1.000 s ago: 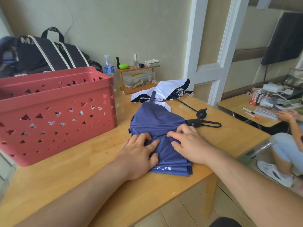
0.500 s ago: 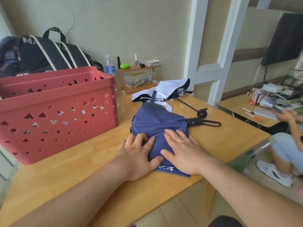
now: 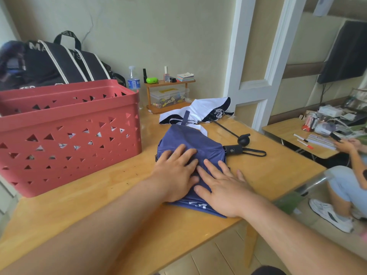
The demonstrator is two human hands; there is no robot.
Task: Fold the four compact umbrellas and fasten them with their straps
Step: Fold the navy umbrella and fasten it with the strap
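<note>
Fingers (image 3: 183,153) of left hand (image 3: 175,175) and right hand (image 3: 224,190) lie straight, pressing blue umbrella (image 3: 190,139) flat.
Umbrella rests on wooden table (image 3: 79,211) beside red basket (image 3: 65,133); white umbrella (image 3: 200,112) behind, cream wall (image 3: 158,36) beyond.

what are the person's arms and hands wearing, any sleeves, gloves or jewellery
Nothing shows on either. The left hand and right hand are bare, with no gloves and no rings visible on the fingers. Both forearms are bare up to the frame edge, with no sleeve, watch or bracelet in view.
</note>
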